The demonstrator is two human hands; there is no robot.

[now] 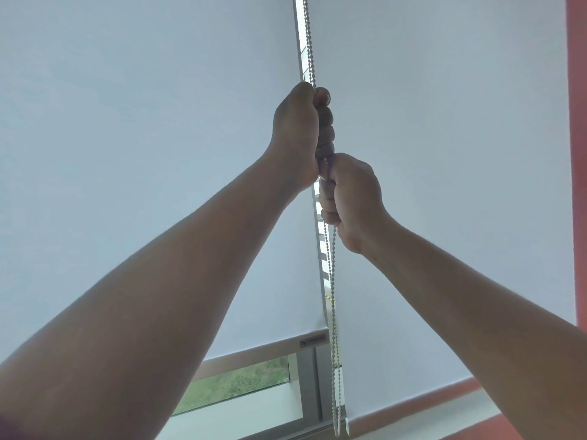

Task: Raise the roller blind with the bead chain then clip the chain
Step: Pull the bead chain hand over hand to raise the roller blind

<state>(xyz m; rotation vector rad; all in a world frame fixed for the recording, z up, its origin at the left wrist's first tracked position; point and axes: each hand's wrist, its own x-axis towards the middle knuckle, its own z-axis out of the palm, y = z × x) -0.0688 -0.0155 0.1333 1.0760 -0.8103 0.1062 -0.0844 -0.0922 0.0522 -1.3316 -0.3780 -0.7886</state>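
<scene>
A single head-worn view looks forward and upward, close along both forearms toward the roller blind [143, 122].

Both arms are bare as far as the frame shows, no sleeves or cuffs anywhere from the near edge up to the wrists. The left hand [298, 134] has nothing on it: no ring, no glove, no watch or band at the wrist. Same for the right hand [349, 198], plain and bare, wrist uncovered too. Forearms look smooth, no marks or tattoos I can make out, though the lighting is dim and backlit so fine detail is hard to see. Fingernails look short on the one tip that shows.
</scene>
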